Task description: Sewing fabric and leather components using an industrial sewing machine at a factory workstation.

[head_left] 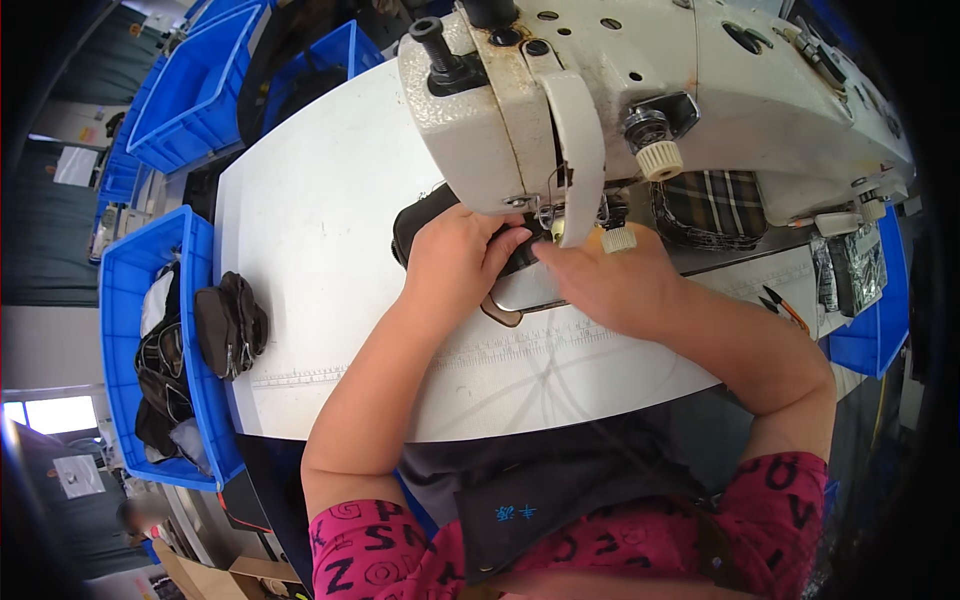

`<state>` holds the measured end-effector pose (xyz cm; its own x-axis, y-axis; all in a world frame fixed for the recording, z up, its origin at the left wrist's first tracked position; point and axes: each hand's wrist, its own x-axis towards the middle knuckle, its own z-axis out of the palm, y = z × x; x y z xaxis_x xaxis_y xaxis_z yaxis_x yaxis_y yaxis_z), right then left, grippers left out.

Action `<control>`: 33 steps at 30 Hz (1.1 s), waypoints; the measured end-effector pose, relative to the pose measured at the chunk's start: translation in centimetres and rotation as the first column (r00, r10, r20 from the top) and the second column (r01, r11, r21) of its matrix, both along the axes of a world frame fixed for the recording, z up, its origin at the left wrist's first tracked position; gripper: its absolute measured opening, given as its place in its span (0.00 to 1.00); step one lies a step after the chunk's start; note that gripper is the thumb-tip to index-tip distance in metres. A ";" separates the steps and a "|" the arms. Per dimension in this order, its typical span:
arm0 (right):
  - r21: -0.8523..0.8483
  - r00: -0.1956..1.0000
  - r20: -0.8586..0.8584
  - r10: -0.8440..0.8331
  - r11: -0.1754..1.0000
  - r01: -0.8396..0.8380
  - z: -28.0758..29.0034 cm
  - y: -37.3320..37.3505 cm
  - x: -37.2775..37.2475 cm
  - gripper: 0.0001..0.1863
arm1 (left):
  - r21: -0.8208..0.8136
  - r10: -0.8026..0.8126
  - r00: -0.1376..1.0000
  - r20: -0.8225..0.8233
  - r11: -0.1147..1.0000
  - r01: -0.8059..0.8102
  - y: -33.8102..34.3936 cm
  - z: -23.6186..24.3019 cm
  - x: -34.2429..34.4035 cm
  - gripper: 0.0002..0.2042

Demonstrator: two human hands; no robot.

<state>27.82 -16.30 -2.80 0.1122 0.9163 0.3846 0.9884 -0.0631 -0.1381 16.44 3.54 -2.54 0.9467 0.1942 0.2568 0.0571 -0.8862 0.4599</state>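
A dark fabric piece lies under the head of a white sewing machine, on the machine's bed. My left hand is closed on it, thumb and fingertips pinched together beside the presser area. From the right, my right hand reaches in with its fingertips closed at the fabric's edge; some of its fingers are hidden behind the machine's parts. Needle and stitch line cannot be made out. Just in front of my hands a metal plate shows, with a tan rounded edge below it.
Black-and-brown plaid pieces lie stacked under the machine arm. A ruler strip crosses the white table. Dark pouches sit by a blue bin at the left. Scissors-like orange tool and plastic packets are at the right.
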 end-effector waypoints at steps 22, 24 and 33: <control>0.184 0.987 0.099 -0.123 0.978 0.103 -2.7 2.5 1.3 0.09 | -0.139 -0.084 0.995 0.051 0.986 0.090 -0.1 0.9 -0.5 0.08; 0.172 0.970 0.215 -0.114 0.982 0.077 -3.0 2.5 1.8 0.13 | -0.080 -0.078 0.996 0.047 0.993 0.082 0.0 0.7 -0.6 0.09; 0.137 0.954 0.277 -0.114 0.987 0.078 -2.2 2.2 1.7 0.30 | 0.158 0.028 0.997 0.068 0.987 -0.039 -2.2 0.2 -0.4 0.10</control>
